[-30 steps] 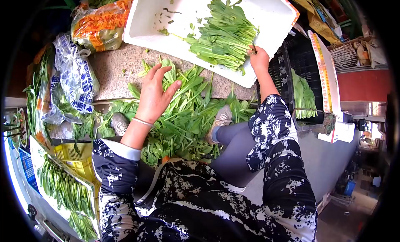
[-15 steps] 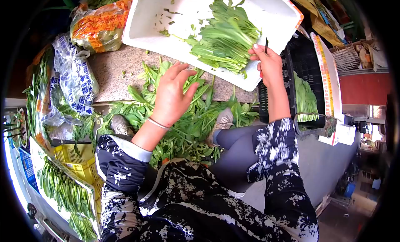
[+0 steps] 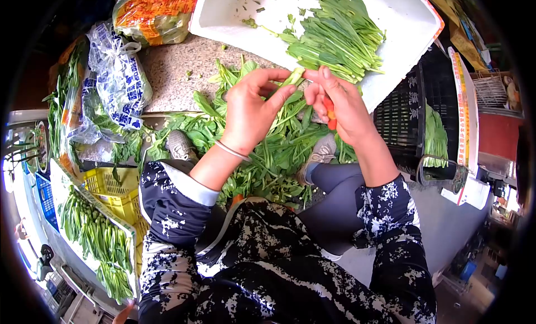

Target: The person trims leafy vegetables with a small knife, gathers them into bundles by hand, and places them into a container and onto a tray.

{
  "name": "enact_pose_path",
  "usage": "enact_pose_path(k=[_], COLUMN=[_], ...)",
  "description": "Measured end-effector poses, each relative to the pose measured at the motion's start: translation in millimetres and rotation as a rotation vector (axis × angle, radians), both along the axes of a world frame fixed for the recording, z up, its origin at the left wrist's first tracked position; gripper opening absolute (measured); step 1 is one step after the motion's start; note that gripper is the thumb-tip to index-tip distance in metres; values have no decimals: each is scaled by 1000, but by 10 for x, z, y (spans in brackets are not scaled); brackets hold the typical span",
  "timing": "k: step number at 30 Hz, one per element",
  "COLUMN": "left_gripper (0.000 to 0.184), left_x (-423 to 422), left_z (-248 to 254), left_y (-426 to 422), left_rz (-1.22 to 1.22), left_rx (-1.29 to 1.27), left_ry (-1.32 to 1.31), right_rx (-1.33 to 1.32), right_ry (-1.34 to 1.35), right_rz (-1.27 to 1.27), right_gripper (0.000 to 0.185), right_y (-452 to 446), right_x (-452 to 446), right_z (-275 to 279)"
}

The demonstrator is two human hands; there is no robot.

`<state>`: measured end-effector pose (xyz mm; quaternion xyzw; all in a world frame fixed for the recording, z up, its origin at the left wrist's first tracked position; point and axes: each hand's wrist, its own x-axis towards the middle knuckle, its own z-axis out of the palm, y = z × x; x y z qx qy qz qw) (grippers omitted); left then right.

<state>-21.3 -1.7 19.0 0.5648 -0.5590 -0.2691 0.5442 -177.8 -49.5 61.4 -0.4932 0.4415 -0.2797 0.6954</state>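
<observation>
My left hand (image 3: 254, 109) pinches a short pale green vegetable stalk (image 3: 293, 77) between thumb and fingers. Beside it my right hand (image 3: 347, 105) is closed around the orange handle of a small knife (image 3: 330, 113), its fingertips meeting the stalk's far end; the blade is hidden. Just beyond both hands, a bunch of leafy greens (image 3: 340, 36) lies in a white foam box (image 3: 234, 14) with leaf scraps on its floor. Below the hands, loose leafy greens (image 3: 273, 151) are heaped on the ground between my shoes.
Bagged vegetables (image 3: 156, 17) and a knotted clear bag with blue print (image 3: 120, 78) stand at left. A yellow crate (image 3: 109, 181) and a white box of greens (image 3: 131, 257) sit lower left. At right, a black crate (image 3: 399, 109) stands near more greens (image 3: 435, 137).
My right hand has left the bunch in the foam box and come down toward my left hand. My left hand has moved right and now holds a stalk. The view has shifted slightly.
</observation>
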Motion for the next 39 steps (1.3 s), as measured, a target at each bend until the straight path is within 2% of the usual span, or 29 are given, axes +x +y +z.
enact_pose_path(k=[2,3,7,9,10,14,18,20,22,24,25,26,28,29,30,32,33,34,35,38,39], left_gripper=[21,22,23,22,22,17,15,16,16,16,15,13,14,14,14,14,14,13,13,14,14], left_x=[35,47,67,86,92,102,143,148,154,174,199,235,252,256,260,264,269,275,284,315,302], left_z=[-55,-29,-70,-76,-79,-69,-162,-170,-157,-127,-121,-160,-125,-107,-85,-79,-85,-93,-99,-109,-115], left_y=[-25,-26,-24,-8,-6,27,39,45,48,54,52,49,32,38,43,40,38,41,44,37,36], left_rz=[-57,-75,-101,-74,-84,-87,-93,-96,-108,-83,-83,-118,-203,-206,-208,-213,-186,-159,-131,-114,-113], left_rx=[206,219,185,147,146,269,269,262,294,339,354,363,410,412,453,490,480,471,463,488,489], left_ry=[337,368,316,156,159,222,126,-2,-6,149,212,292,547,549,546,542,538,533,529,537,536], right_rx=[57,25,-18,-24,-6,12,116,141,166,79,52,46,262,284,286,4,-201,-224,-269,-613,-768], right_ry=[-51,-40,-5,15,19,95,67,101,130,315,367,371,451,440,442,421,452,636,699,1322,1432], right_rz=[17,69,122,114,117,147,173,166,166,148,252,249,485,471,468,438,312,216,-7,-351,-391], right_gripper=[35,36,35,35,36,36,34,34,35,38,51,51,66,79,79,82,78,67,52,38,40], right_y=[17,9,-29,-26,-29,-55,-67,-78,-113,-154,-193,-218,-208,-181,-193,-303,-476,-600,-718,-1046,-1201], right_x=[30,34,57,75,75,28,11,2,-7,-21,-47,-78,-64,-96,-119,-151,-209,-274,-375,-743,-967], right_z=[-48,-72,-113,-102,-98,-164,-268,-314,-394,-520,-551,-582,-495,-537,-516,-462,-782,-620,-627,-603,-817])
